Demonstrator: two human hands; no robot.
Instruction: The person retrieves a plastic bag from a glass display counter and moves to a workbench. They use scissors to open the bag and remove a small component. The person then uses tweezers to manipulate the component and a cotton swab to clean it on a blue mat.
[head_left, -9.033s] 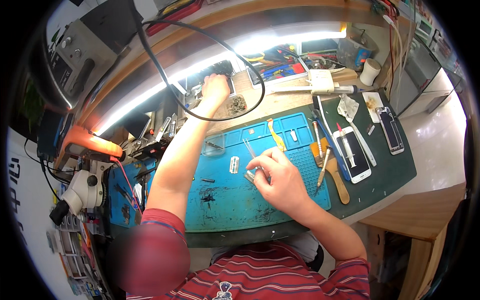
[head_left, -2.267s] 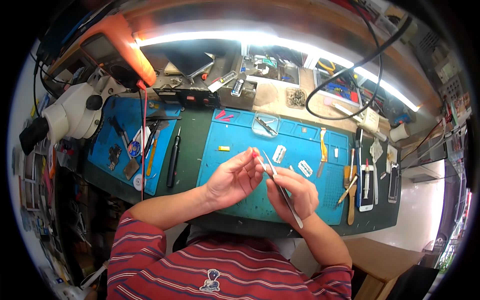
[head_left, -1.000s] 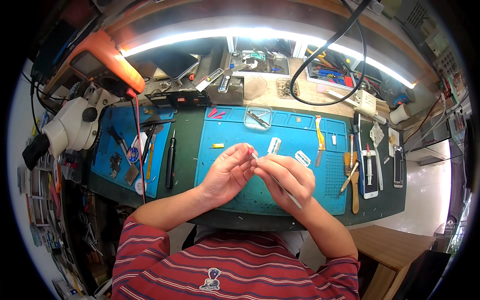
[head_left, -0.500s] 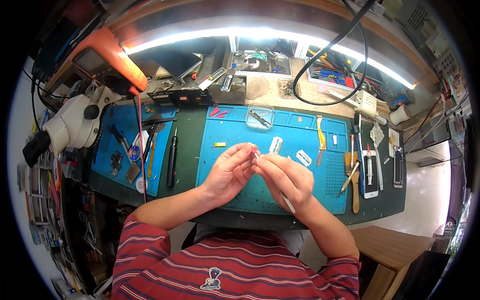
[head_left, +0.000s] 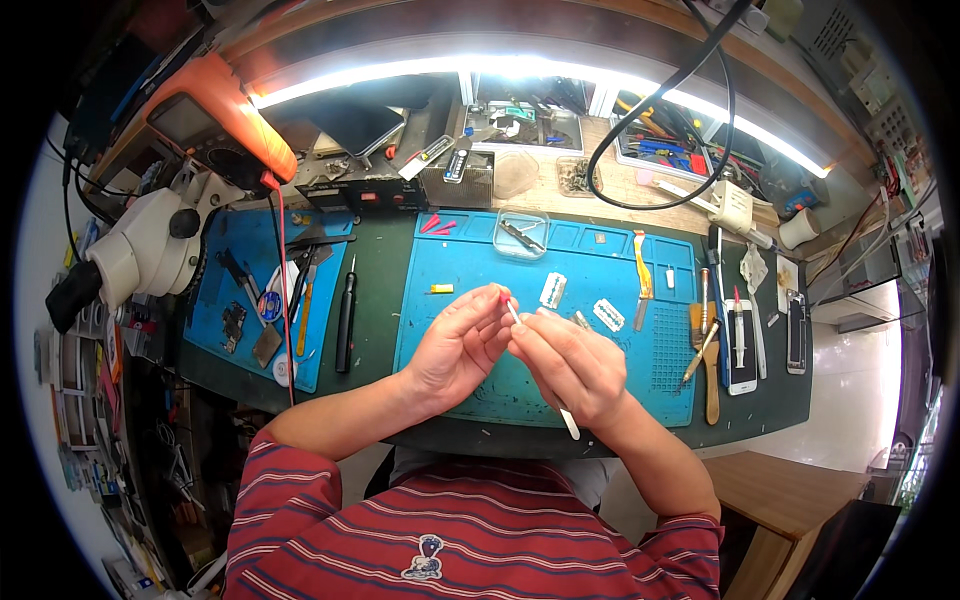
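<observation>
Both my hands are raised close together over the blue work mat (head_left: pixel 480 240). My left hand (head_left: pixel 460 342) pinches a small pink piece (head_left: pixel 505 299) between thumb and fingertips. A slim white stick-like tool (head_left: pixel 569 424) lies in the closed fingers of my right hand (head_left: pixel 578 368); its rear end sticks out below the palm. The tool's pale front end (head_left: pixel 515 314) meets or nearly meets the pink piece; the exact contact is too small to tell. Two razor blades, one upright (head_left: pixel 552 290) and one tilted (head_left: pixel 608 315), lie beyond my right hand.
Several pink cone tips (head_left: pixel 437 225) and a clear plastic box (head_left: pixel 521 234) sit at the mat's far side. A black screwdriver (head_left: pixel 346 318) lies left. Brushes, a syringe (head_left: pixel 739 340) and phones (head_left: pixel 742 370) lie right. A black cable (head_left: pixel 590 165) loops overhead; a microscope (head_left: pixel 150 240) stands left.
The white tool has shifted and turned slightly in my right hand, and its rear end now sits lower and further left. More of the pink piece shows at my left fingertips.
</observation>
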